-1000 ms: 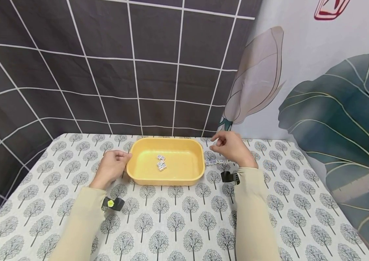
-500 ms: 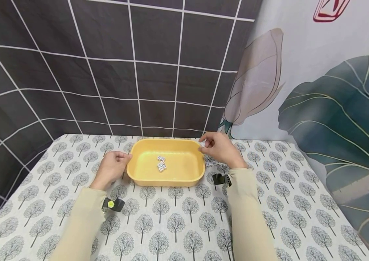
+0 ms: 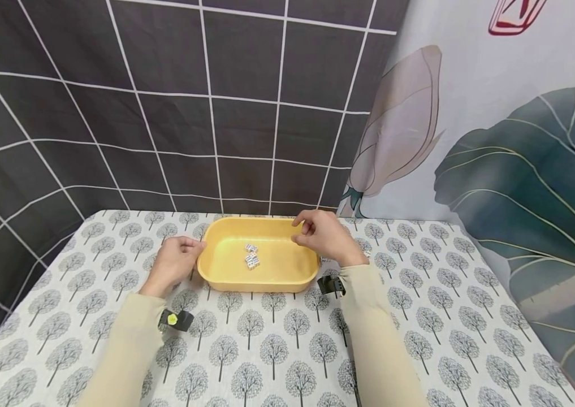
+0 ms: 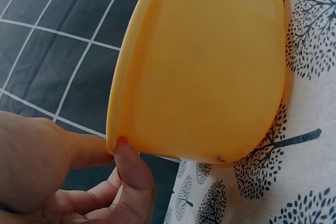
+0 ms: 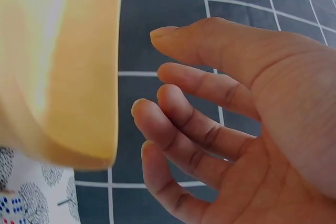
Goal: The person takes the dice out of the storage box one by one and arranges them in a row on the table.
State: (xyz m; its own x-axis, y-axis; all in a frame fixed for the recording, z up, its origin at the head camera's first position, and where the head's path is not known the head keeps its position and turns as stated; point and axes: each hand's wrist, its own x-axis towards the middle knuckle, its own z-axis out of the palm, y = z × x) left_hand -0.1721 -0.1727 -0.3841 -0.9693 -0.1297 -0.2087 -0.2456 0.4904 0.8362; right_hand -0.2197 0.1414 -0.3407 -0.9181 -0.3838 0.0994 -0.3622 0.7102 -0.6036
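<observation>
A yellow plastic basin (image 3: 262, 286) sits near the table's back edge. At its left end, my left hand (image 3: 175, 259) pinches the rim between thumb and index finger; in the left wrist view the thumb (image 4: 131, 167) presses the wall just below the rim. Several white dice (image 3: 251, 257) with coloured dots lie in a small cluster on the basin floor. Above the basin's right end hovers my right hand (image 3: 325, 236), its fingers loosely bent. The right wrist view shows nothing between those fingers (image 5: 157, 124).
More dice (image 5: 11, 208) lie on the tablecloth outside the basin's right end, mostly hidden by my right hand in the head view. A tree-print cloth (image 3: 267, 350) covers the table. Behind it hangs a dark checked curtain (image 3: 165, 124), with a floral curtain (image 3: 521, 169) at right.
My right hand has moved left, from over the row of dice on the cloth to above the basin's right end. The left hand and the basin have stayed put.
</observation>
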